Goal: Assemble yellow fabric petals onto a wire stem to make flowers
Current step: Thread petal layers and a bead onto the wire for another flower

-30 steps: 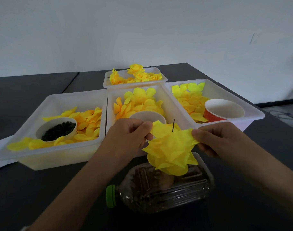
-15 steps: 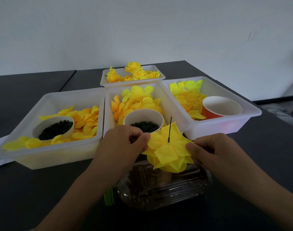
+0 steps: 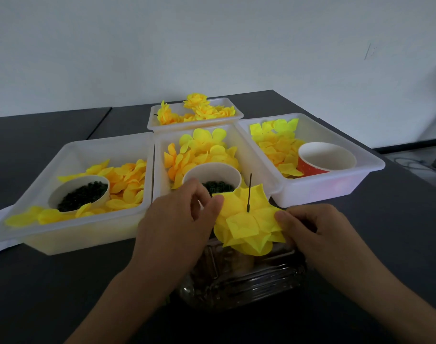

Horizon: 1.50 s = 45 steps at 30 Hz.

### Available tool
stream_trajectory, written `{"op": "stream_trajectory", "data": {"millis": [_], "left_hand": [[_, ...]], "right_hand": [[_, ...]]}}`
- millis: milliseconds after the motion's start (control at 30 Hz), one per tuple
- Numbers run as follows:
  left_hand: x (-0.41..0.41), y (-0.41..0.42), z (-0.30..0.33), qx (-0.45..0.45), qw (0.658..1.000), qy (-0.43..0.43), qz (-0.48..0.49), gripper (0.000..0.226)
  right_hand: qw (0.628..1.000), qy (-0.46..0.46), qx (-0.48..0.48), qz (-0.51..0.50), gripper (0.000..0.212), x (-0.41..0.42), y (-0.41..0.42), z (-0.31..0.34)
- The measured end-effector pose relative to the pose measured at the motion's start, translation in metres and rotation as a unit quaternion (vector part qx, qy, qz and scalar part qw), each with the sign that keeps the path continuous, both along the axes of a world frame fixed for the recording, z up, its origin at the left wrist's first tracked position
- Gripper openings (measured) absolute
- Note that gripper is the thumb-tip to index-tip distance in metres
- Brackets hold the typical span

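Note:
A thin dark wire stem [image 3: 249, 192] stands upright above a clear plastic bottle [image 3: 246, 276] lying on its side. Stacked yellow fabric petals [image 3: 249, 224] sit threaded on the wire. My left hand [image 3: 177, 227] pinches the petals' left edge. On the other side my right hand [image 3: 316, 232] pinches their right edge with thumb and fingers. Loose yellow petals fill three white bins: left [image 3: 70, 155], middle [image 3: 251, 155] and right [image 3: 356, 184]. The wire's lower part is hidden by the petals.
Paper cups of dark green bits stand in the left bin [image 3: 80, 192] and the middle bin [image 3: 219, 177]. An empty red cup [image 3: 323, 157] sits in the right bin. Finished yellow flowers [image 3: 197, 108] lie in a far white tray [image 3: 162, 126]. The tabletop [image 3: 63, 281] is dark.
The petal stack has slid down the wire, so more wire shows above it. Both hands lowered with it and flattened the petals.

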State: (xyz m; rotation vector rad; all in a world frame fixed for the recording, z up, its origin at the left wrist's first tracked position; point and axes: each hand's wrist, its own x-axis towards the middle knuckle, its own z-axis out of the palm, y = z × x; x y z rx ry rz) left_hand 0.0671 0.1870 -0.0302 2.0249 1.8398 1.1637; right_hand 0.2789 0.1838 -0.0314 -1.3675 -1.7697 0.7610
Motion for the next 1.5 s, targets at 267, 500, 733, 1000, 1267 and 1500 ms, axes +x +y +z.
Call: {"op": "stream_trajectory", "data": {"millis": [267, 500, 733, 1000, 1267, 1500], "left_hand": [[0.01, -0.008, 0.017, 0.042, 0.989, -0.052, -0.129, 0.02], [0.011, -0.018, 0.012, 0.116, 0.979, 0.036, -0.164, 0.02], [0.011, -0.024, -0.007, 0.066, 0.941, 0.287, -0.166, 0.055], [0.019, -0.03, -0.021, 0.031, 0.939, 0.314, -0.138, 0.061], [0.024, -0.029, -0.025, 0.042, 0.947, 0.3, -0.11, 0.06], [0.025, -0.028, -0.026, 0.05, 0.948, 0.297, -0.101, 0.062]], "right_hand": [[0.998, 0.052, 0.011, -0.015, 0.052, 0.001, -0.001, 0.007], [0.999, 0.024, -0.013, -0.03, 0.052, 0.023, -0.001, 0.015], [0.986, -0.035, 0.103, -0.128, 0.034, 0.076, 0.047, 0.049], [0.941, -0.333, -0.041, -0.038, 0.026, 0.088, 0.18, 0.046], [0.841, -0.513, -0.16, 0.061, 0.02, 0.079, 0.22, 0.01], [0.88, -0.461, -0.103, 0.041, 0.022, 0.087, 0.226, 0.003]]}}
